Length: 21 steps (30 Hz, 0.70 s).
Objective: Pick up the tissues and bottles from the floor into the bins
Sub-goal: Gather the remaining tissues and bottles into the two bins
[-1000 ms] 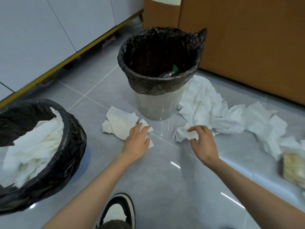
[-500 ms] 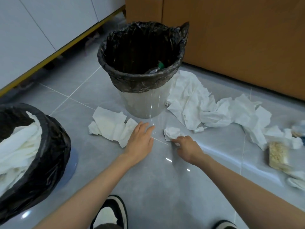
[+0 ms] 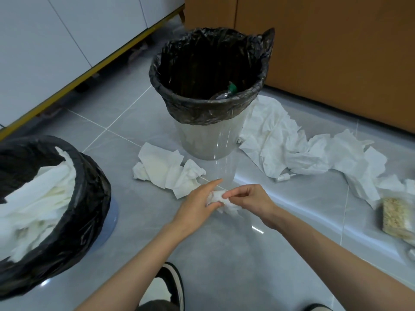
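A small crumpled tissue (image 3: 221, 199) sits between my two hands just above the floor. My right hand (image 3: 249, 199) pinches it with its fingertips, and my left hand (image 3: 197, 204) presses against its other side with fingers stretched out. More tissues (image 3: 167, 170) lie flat on the tiles just beyond my left hand. A long heap of tissues (image 3: 298, 147) spreads to the right of the far bin (image 3: 211, 113), which has a black liner and holds a clear bottle with a green cap (image 3: 225, 93). The near bin (image 3: 89, 198) at left holds white tissues.
A small clear bottle (image 3: 284, 177) pokes out from under the right tissue heap. A packet with beige contents (image 3: 396, 217) lies at the right edge. Brown cabinet doors (image 3: 325, 52) stand behind, white cupboards (image 3: 56, 41) at left. My shoe (image 3: 167, 286) is below.
My right hand has lifted the small tissue off the floor and drawn it toward me. My left hand has come off the flat tissues and moved over to meet it.
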### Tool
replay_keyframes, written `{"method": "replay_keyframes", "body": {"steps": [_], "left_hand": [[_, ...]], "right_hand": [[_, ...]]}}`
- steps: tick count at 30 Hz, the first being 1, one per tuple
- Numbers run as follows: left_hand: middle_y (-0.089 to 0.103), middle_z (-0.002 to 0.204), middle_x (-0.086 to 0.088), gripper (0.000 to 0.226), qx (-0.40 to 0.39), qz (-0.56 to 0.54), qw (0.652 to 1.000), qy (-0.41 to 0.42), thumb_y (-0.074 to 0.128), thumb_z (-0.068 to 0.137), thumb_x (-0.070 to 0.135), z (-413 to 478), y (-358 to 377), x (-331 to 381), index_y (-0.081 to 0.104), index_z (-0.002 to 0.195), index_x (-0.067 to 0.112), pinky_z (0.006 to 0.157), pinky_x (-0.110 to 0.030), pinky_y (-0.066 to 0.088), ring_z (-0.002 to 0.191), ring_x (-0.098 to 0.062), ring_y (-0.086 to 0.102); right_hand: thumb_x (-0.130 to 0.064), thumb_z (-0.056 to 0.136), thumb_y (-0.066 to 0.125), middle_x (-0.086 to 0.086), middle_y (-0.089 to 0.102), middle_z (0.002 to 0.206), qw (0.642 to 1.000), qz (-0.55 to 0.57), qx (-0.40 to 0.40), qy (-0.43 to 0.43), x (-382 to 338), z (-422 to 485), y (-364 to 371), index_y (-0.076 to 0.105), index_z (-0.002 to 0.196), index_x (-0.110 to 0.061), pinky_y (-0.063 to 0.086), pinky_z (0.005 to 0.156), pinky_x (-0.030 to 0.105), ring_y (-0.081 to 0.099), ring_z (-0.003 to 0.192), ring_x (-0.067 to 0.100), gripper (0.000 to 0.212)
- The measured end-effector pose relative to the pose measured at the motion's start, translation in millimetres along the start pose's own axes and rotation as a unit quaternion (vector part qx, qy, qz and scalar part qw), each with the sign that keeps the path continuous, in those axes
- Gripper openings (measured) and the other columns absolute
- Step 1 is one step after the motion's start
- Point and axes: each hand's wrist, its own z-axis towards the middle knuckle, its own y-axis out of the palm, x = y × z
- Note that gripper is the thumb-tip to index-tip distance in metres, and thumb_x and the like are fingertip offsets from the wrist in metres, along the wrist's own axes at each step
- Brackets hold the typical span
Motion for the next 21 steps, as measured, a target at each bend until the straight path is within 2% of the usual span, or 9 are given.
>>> {"method": "replay_keyframes", "body": {"steps": [3,7,11,14,17,19,21], "left_hand": [[0.062,0.116,0.008,0.045,0.043,-0.012,0.999,-0.021,0.064,0.088,0.023,-8.6,-11.3,-11.0,0.053,0.131,0.028,0.086,-0.015,0.04,0.103,-0.006,0.054],[0.066,0.115,0.011,0.034,0.088,-0.017,0.993,-0.076,0.065,0.087,0.024,-23.1,-26.2,-33.9,0.061,0.121,0.028,0.09,-0.027,0.048,0.105,-0.009,0.06],[0.067,0.112,0.012,0.034,0.087,-0.006,0.99,-0.11,0.064,0.087,0.024,-39.9,-37.7,-52.6,0.062,0.12,0.03,0.088,-0.027,0.049,0.103,-0.01,0.062],[0.068,0.109,0.013,0.032,0.086,-0.006,0.988,-0.125,0.063,0.088,0.024,-47.3,-42.3,-57.8,0.063,0.119,0.031,0.087,-0.027,0.049,0.102,-0.011,0.062],[0.067,0.112,0.014,0.033,0.087,0.005,0.987,-0.137,0.062,0.089,0.024,-51.9,-44.9,-58.5,0.062,0.12,0.032,0.086,-0.023,0.046,0.104,-0.01,0.061],[0.065,0.116,0.014,0.034,0.088,0.009,0.987,-0.137,0.061,0.09,0.026,-54.2,-46.5,-57.7,0.06,0.123,0.032,0.089,-0.023,0.045,0.108,-0.009,0.059],[0.064,0.12,0.013,0.036,0.081,0.009,0.988,-0.135,0.06,0.09,0.026,-56.9,-48.6,-57.4,0.058,0.126,0.032,0.092,-0.023,0.045,0.111,-0.01,0.058]], "right_hand": [[-0.002,0.082,0.066,-0.006,0.071,0.081,0.999,-0.025,0.027,-0.025,-7.7,9.6,12.0,0.074,0.083,-0.016,0.046,0.064,0.011,0.061,0.067,0.001,0.016],[-0.01,0.083,0.065,-0.006,0.067,0.097,0.982,-0.166,0.053,-0.074,-24.3,29.3,33.5,0.069,0.1,-0.02,0.047,0.063,0.016,0.062,0.073,0.016,0.021],[-0.013,0.087,0.06,-0.001,0.05,0.131,0.944,-0.285,0.01,-0.165,-41.3,53.3,57.2,0.053,0.127,-0.023,0.04,0.082,0.021,0.052,0.096,0.014,0.042],[-0.017,0.087,0.06,0.001,0.036,0.144,0.9,-0.402,-0.022,-0.166,-44.8,69.2,71.8,0.044,0.135,-0.032,0.044,0.094,0.031,0.046,0.122,0.02,0.053],[-0.022,0.09,0.059,0.006,0.028,0.147,0.864,-0.489,-0.036,-0.116,-43.3,79.4,81.5,0.037,0.139,-0.034,0.046,0.094,0.038,0.045,0.123,0.027,0.056],[-0.021,0.091,0.057,0.009,0.032,0.141,0.854,-0.51,-0.035,-0.092,-38.2,82.2,84.1,0.039,0.137,-0.03,0.046,0.091,0.039,0.048,0.118,0.03,0.051],[-0.017,0.091,0.054,0.01,0.04,0.129,0.854,-0.511,-0.017,-0.094,-30.1,83.0,85.8,0.047,0.127,-0.023,0.048,0.086,0.039,0.052,0.11,0.032,0.038]]}}
